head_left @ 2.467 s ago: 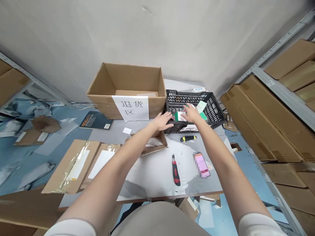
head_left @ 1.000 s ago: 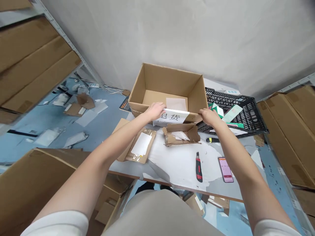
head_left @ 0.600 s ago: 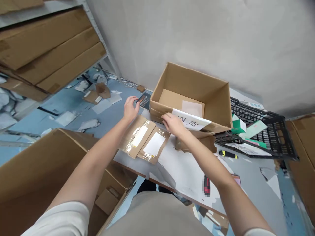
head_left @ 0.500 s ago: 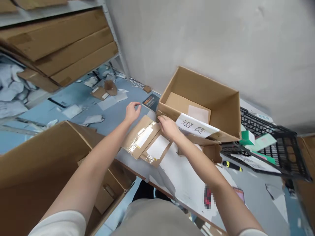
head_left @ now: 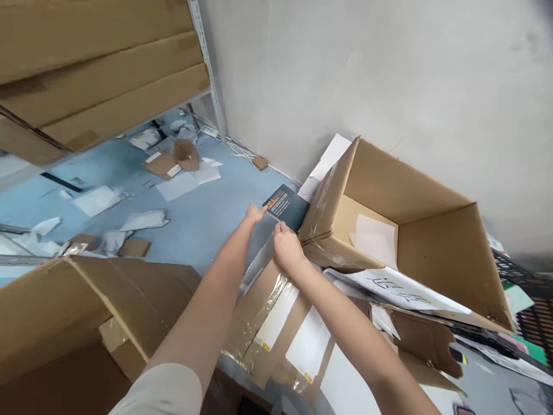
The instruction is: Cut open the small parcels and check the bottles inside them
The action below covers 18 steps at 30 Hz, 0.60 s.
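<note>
A dark flat box or book (head_left: 290, 208) with orange and white print lies beside the open carton, close to the wall. My left hand (head_left: 256, 213) is closed at its left corner, fingertips on the edge. At its near edge my right hand (head_left: 287, 246) is closed too, with thumb and fingers pressed together; part of that edge is hidden behind them. Below my right hand sit two taped brown parcels (head_left: 262, 294) with white labels, side by side. The open carton (head_left: 322, 199) stands right of my hands, with a white handwritten sheet (head_left: 400, 290) on its front.
Another large open carton (head_left: 129, 288) stands at the lower left. Shelving with stacked long cartons (head_left: 129, 80) rises at the upper left. Paper scraps and a torn brown box (head_left: 185, 154) litter the blue floor. A black crate (head_left: 536, 302) is at the right edge.
Both hands have reached forward to the dark printed item, my right hand leaving the carton's corner. The view has moved closer and swung, so the carton and parcels appear larger and farther right.
</note>
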Tool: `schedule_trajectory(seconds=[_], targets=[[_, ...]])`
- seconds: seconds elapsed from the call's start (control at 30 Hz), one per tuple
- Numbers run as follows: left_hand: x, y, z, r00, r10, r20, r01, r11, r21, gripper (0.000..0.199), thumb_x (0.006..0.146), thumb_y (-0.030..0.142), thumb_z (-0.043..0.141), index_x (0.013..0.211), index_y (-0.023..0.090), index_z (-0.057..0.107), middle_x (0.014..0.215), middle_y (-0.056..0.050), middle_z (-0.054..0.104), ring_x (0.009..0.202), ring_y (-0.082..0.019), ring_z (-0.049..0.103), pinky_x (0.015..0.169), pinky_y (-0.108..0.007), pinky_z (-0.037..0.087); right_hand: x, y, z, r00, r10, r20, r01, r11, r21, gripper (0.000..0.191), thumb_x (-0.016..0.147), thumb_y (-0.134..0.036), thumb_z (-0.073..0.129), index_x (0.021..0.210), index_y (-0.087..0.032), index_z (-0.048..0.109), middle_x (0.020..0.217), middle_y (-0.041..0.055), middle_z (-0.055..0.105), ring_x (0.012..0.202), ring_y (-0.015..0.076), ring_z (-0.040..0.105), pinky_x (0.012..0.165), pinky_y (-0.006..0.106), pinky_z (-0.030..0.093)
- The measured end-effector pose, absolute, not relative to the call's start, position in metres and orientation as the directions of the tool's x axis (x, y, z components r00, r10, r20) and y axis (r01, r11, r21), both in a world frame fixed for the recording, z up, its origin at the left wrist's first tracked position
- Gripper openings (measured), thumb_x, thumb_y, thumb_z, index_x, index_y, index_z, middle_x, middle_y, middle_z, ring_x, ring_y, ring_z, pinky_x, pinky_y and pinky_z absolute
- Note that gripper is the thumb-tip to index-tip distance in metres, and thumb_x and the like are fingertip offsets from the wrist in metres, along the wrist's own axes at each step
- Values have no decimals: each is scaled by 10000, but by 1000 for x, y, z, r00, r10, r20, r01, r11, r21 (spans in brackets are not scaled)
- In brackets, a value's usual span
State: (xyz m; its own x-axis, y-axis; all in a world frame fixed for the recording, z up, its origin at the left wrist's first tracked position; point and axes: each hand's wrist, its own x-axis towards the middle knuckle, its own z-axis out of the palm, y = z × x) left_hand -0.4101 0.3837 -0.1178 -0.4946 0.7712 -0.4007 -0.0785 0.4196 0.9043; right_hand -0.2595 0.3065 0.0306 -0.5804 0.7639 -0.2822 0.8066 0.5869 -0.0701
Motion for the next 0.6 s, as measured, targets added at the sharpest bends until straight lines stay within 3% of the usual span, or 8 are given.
schedule_trajectory(seconds=[0.17,0.3,0.47,0.6], targets=[[-386,403,-135,-436,657,-615,-358,500,788,302,749,211,725,972,148,531,957,-152,687,913,-245,684,749,-336,531,-266,318,13,-570,771,-284,815,575,-73,516,896,-36,288,1390,72,389,1442,298,394,1382,269,364,1096,356,347],[-381,396,-123,-332,688,-645,-543,420,727,167,779,141,680,879,155,546,780,-69,693,718,-164,689,702,-275,547,-277,329,6,-522,789,-323,852,498,-159,647,892,-199,488,1482,-48,271,1547,257,215,1446,330,201,1110,471,314],[-387,352,-114,-244,730,-638,-692,330,642,231,718,100,707,867,158,541,858,-74,709,764,-187,704,764,-334,571,-289,347,-14,-319,776,-545,945,305,-119,1070,736,-298,734,1537,-211,31,1595,191,-67,1454,404,64,1069,589,312],[-403,317,-114,-208,748,-630,-772,270,576,242,706,104,709,890,169,567,957,-73,712,850,-199,706,858,-381,561,-288,359,-40,-167,738,-653,973,230,11,1269,610,-243,819,1528,-259,-57,1589,203,-97,1457,395,48,1054,596,321]])
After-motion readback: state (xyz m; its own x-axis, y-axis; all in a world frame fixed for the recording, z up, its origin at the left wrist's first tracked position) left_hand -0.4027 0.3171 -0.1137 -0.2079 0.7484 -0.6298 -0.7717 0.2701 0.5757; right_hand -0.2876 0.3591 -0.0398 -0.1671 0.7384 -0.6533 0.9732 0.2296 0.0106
